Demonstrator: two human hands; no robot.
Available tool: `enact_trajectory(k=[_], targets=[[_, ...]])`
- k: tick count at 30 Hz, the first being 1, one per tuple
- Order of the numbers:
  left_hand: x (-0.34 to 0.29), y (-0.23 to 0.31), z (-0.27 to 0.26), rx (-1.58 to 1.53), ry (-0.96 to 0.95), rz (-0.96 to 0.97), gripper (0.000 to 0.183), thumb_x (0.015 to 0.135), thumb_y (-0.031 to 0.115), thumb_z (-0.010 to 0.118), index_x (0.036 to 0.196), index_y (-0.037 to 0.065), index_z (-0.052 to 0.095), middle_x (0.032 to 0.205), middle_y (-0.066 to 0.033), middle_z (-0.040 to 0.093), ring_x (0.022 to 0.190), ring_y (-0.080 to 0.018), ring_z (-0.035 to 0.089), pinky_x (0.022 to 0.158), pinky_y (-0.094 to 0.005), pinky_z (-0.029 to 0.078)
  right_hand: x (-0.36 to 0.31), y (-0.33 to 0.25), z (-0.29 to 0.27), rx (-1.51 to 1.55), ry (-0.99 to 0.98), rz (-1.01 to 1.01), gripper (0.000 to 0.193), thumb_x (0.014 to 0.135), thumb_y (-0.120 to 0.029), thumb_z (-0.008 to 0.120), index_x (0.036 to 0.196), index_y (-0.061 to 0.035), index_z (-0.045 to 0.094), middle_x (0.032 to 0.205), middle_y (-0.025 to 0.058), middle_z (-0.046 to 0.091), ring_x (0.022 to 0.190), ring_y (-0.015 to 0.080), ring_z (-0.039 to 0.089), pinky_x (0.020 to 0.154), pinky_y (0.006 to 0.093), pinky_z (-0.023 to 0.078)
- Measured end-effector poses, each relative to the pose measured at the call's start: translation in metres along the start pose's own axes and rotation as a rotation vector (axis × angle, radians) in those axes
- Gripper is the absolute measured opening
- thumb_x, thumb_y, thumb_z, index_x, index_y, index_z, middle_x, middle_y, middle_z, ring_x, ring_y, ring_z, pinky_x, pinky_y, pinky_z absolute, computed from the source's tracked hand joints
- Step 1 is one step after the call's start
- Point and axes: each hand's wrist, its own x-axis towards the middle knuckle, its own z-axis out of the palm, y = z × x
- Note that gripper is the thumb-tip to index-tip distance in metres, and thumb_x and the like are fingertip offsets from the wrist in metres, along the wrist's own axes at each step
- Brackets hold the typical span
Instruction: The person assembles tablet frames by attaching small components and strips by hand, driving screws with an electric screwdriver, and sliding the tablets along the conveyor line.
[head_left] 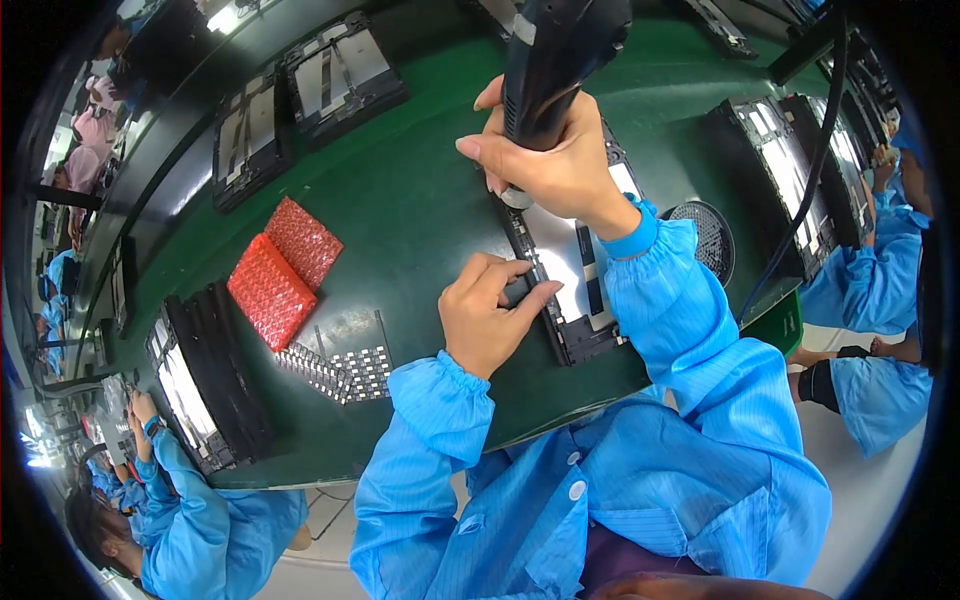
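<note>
Right hand: fingers curled round a black handheld tool, gripping it firmly; thumb lies across near its lower end. Tool stands over the upper part of a black-framed panel, silver sheet facing up, dark strip down the middle. A round metallic piece shows below the hand, at the panel's upper left; contact with the frame cannot be told.

Left hand: thumb and forefinger parted, tips at the panel's left edge, other fingers bent in. Whether a small part sits between the tips, cannot tell.

Panel lies flat on the green counter, near the edge by the wearer. Just right of it, a round black tray of small dark pieces. To the left, two red bubble-wrap packs, overlapping; close below them, sheets set with rows of small pale squares. Further left, a row of black units leaning together; more units at right, by a black cable.

Markings: light patches on the units at right; any print there is too small to read. Co-workers in blue on both sides.
</note>
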Motion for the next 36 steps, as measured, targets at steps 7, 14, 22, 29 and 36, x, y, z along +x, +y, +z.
enact_trajectory(k=[7, 14, 22, 29, 36], targets=[[-0.001, 0.004, -0.002, 0.03, -0.044, -0.037, 0.03, 0.06, 0.015, 0.082, 0.08, 0.001, 0.066, 0.069, -0.0061, 0.055, 0.053, -0.0125, 0.049, 0.047, -0.0237, 0.041, -0.001, 0.007, 0.001, 0.03, -0.011, 0.04, 0.029, 0.07, -0.006, 0.073, 0.09, -0.0021, 0.052, 0.062, 0.0017, 0.056, 0.049, 0.0084, 0.055, 0.042, 0.0215, 0.041], [-0.034, 0.043, 0.011, 0.253, -0.323, 0.488, 0.036, 0.067, 0.021, 0.074, 0.097, 0.004, 0.063, 0.099, -0.0094, 0.06, 0.102, -0.0264, 0.055, 0.088, -0.04, 0.041, -0.003, 0.011, 0.002, -0.085, -0.04, -0.068, 0.026, 0.073, 0.001, 0.07, 0.09, 0.0024, 0.051, 0.058, 0.0037, 0.058, 0.049, 0.0087, 0.056, 0.047, 0.0221, 0.043], [-0.054, 0.011, -0.029, 0.397, -0.555, 0.501, 0.052, 0.076, 0.025, 0.067, 0.117, -0.002, 0.052, 0.13, -0.0181, 0.045, 0.128, -0.0333, 0.035, 0.104, -0.0496, 0.024, -0.044, -0.061, -0.064, 0.107, 0.034, 0.24, 0.034, 0.068, -0.005, 0.075, 0.093, 0.0012, 0.053, 0.066, 0.0051, 0.059, 0.056, 0.0139, 0.06, 0.053, 0.0263, 0.048], [-0.042, 0.038, -0.02, 0.747, -0.413, -0.248, 0.084, 0.084, 0.053, 0.048, 0.13, -0.015, 0.03, 0.142, -0.0325, 0.014, 0.135, -0.0454, 0.005, 0.101, -0.0647, 0.001, -0.15, -0.053, -0.133, 0.286, -0.627, 0.283, 0.036, 0.065, -0.003, 0.076, 0.098, 0.0004, 0.063, 0.127, 0.0238, 0.048, 0.129, 0.0428, 0.029, 0.104, 0.0561, 0.024], [-0.04, 0.045, -0.025, -0.486, 0.208, -0.409, 0.054, 0.084, -0.001, 0.058, 0.132, -0.006, 0.033, 0.13, -0.0175, 0.044, 0.118, -0.0205, 0.044, 0.096, -0.0304, 0.04, -0.126, -0.044, -0.112, 0.51, -0.68, 0.236, 0.037, 0.067, 0.0, 0.073, 0.103, 0.0009, 0.063, 0.133, 0.0242, 0.042, 0.13, 0.0388, 0.03, 0.105, 0.0518, 0.026]])
